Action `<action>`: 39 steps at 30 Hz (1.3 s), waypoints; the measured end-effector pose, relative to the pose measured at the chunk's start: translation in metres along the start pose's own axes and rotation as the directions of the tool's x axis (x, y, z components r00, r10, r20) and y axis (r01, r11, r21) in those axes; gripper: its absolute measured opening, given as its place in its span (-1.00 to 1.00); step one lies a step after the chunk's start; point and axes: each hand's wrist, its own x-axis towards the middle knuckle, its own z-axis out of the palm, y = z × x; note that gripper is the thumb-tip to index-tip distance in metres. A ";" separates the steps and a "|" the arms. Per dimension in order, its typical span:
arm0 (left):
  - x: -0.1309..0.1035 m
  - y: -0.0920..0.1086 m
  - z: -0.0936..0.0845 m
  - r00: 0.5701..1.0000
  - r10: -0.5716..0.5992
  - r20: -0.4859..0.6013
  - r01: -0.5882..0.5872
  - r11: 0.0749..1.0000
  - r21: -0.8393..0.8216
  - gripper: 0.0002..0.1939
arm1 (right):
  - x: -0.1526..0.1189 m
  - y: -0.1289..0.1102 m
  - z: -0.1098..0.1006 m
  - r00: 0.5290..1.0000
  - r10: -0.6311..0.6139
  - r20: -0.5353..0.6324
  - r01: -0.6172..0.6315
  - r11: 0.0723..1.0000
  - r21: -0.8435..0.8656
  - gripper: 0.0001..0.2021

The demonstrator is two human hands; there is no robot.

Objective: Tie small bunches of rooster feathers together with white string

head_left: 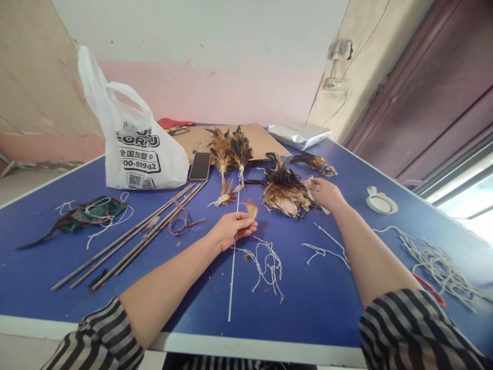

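My left hand [235,229] pinches a small light-brown feather [251,209] upright between thumb and fingers, over the middle of the blue table [300,313]. To the right, my right hand [322,193] touches the right edge of a loose pile of brown, cream and black feathers [287,198]; its fingertips are partly hidden among them. Behind my left hand lie two tied feather bundles [223,149] with pale bound stems, and a small tan tuft [226,194]. Loose white strings [267,264] lie just in front of my left hand.
Thin sticks [127,236] and a green cloth piece [100,209] lie left, before a white plastic bag [142,139] and a phone [200,166]. Cardboard [265,139] and a silvery packet [298,134] are at the back. Right are a tape roll [382,203] and tangled cord [439,267].
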 end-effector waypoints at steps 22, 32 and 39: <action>-0.002 -0.002 0.001 1.000 0.007 0.013 -0.007 1.000 0.026 -0.84 | -0.032 0.018 0.010 0.983 -0.140 0.122 0.168 0.949 -0.268 -0.66; 0.001 -0.001 -0.002 1.000 -0.009 0.019 0.010 0.999 -0.036 -0.85 | -0.039 0.004 -0.012 0.966 -0.214 0.142 0.243 0.943 -0.228 -0.50; -0.001 -0.001 -0.001 0.999 -0.013 0.033 0.014 0.999 -0.034 -0.88 | -0.022 0.000 -0.008 0.985 -0.050 0.166 0.091 0.963 -0.253 -0.61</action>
